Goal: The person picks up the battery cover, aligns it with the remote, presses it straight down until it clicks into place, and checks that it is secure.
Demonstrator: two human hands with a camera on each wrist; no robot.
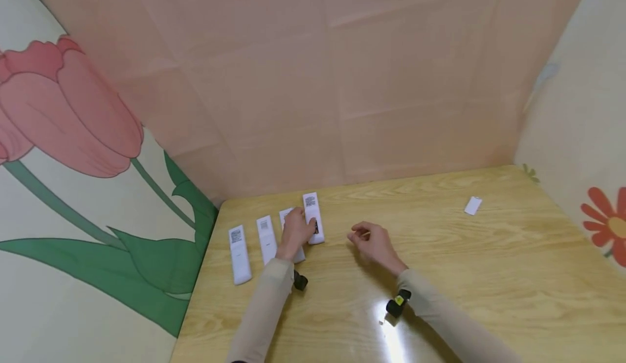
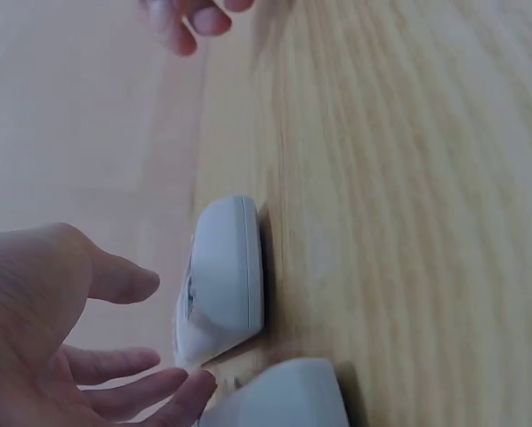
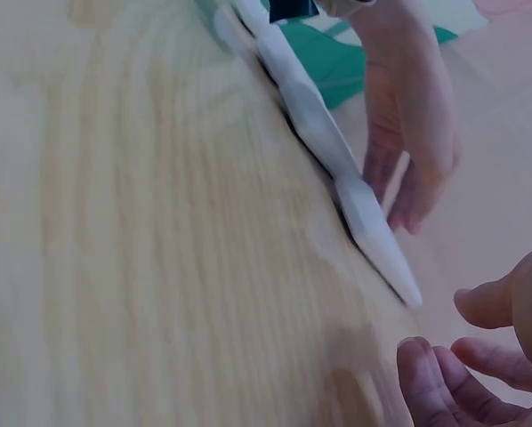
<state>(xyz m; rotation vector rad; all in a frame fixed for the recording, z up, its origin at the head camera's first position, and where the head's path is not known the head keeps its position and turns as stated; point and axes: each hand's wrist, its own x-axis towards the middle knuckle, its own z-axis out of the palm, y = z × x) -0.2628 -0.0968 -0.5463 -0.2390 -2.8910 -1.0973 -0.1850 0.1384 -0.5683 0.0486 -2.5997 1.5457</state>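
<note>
Several white remote controls lie side by side on the table's left part, labelled backs up. My left hand (image 1: 295, 232) hovers over the third remote control (image 1: 299, 255), partly hiding it, with the thumb near the rightmost remote control (image 1: 310, 202). A dark patch, perhaps an opening, shows on that rightmost one. In the left wrist view the fingers are spread apart and grip nothing beside the white remote control (image 2: 221, 276). To the right, my right hand (image 1: 376, 246) is raised above the table. Its fingers are loosely bent and hold nothing in the right wrist view.
A small white rectangular piece (image 1: 473, 205) lies far right on the wooden table (image 1: 440, 260). The leftmost remote control (image 1: 240, 255) lies near the table's left edge. A pink cloth-like backdrop (image 1: 342, 80) rises behind, and flower-painted panels flank both sides.
</note>
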